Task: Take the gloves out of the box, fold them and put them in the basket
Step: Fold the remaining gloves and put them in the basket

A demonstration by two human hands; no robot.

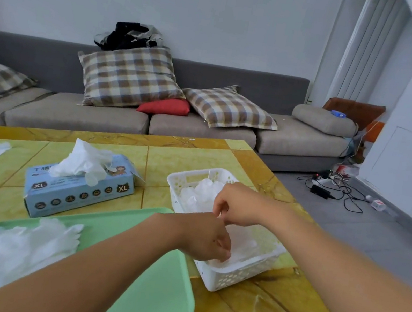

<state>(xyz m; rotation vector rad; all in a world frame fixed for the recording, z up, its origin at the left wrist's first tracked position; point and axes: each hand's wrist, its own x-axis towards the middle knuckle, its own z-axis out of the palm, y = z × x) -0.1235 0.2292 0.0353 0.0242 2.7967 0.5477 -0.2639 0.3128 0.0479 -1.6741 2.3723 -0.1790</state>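
Gloves (239,240) fill the basket (233,280) at lower right; your left hand (208,238) and right hand (238,202) pinch one.

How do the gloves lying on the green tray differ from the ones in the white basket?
The gloves on the green tray lie spread out flat, fingers showing; the gloves in the white basket are bunched into small bundles. No hand touches the tray pile, while both the left hand and right hand reach into the basket. Both sets are thin, translucent white.
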